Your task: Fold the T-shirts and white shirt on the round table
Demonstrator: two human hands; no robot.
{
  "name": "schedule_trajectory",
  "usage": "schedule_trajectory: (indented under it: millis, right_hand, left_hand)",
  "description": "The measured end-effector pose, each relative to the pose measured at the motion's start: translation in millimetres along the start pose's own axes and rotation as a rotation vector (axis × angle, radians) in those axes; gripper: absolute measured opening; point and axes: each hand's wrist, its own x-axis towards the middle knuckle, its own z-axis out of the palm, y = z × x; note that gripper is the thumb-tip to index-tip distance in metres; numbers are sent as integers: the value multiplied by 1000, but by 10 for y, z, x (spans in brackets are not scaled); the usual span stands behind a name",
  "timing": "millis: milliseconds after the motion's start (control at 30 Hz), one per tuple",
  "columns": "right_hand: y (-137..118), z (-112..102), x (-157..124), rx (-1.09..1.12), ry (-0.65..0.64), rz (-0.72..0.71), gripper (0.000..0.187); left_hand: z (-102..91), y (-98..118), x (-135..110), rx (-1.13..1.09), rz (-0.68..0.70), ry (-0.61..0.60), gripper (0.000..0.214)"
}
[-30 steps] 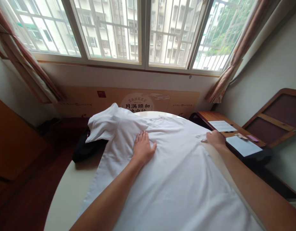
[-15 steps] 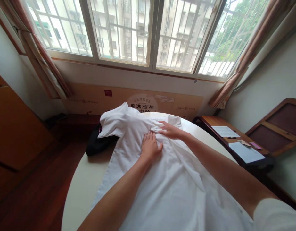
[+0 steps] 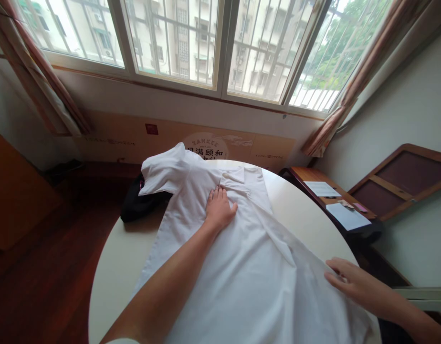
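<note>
A white short-sleeved shirt lies spread over the round table, wrinkled, with one sleeve sticking out at the far left. Its right part is folded inward, leaving long diagonal creases. Flat on the upper part of the shirt rests my left hand, fingers stretched out and thumb apart. At the shirt's right edge is my right hand, thumb and fingers apart; whether it touches the cloth I cannot tell.
The round cream table has a black bundle beside the sleeve. To the right, a low wooden table holds paper sheets. A printed cardboard panel leans below the barred window, between curtains.
My right hand has left the upper part of the shirt and moved right and nearer to me, to the shirt's right edge. My left hand stays on the cloth. The view has shifted slightly.
</note>
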Motion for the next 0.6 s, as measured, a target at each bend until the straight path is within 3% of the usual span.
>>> schedule_trajectory:
  millis: [100,167,233,267,333,400,433,467,533,600]
  right_hand:
    - [-356,-296,-274,136,18,18,45]
    - [-743,-459,-462,235,39,-2,37]
    - [-1191,-490,-637,293,3,-106,26]
    - [-1412,-451,-701,298,-74,-192,29]
    - [-1783,-304,-749,266,-384,-404,30]
    - [-1977,-138,-689,253,-549,-559,26]
    - [-1990,-69,-634,259,-520,-561,27]
    - [-1946,-13,-576,269,-409,-507,28]
    - [-1724,81,-496,235,-102,-268,32]
    - [-1412,204,-521,117,83,-45,32]
  left_hand:
    - [-9,5,4,14,7,-3,79]
    - [-5,7,10,28,11,-2,77]
    - [6,5,17,37,16,-2,77]
    - [11,2,21,37,17,-1,77]
    - [10,-6,24,28,20,0,77]
    - [-18,-7,16,-11,24,4,75]
    - [-44,0,7,-50,27,9,71]
    - [-79,16,-6,-94,29,15,65]
    - [-161,83,-39,-183,32,20,51]
    - [-240,200,-80,-246,35,-5,41]
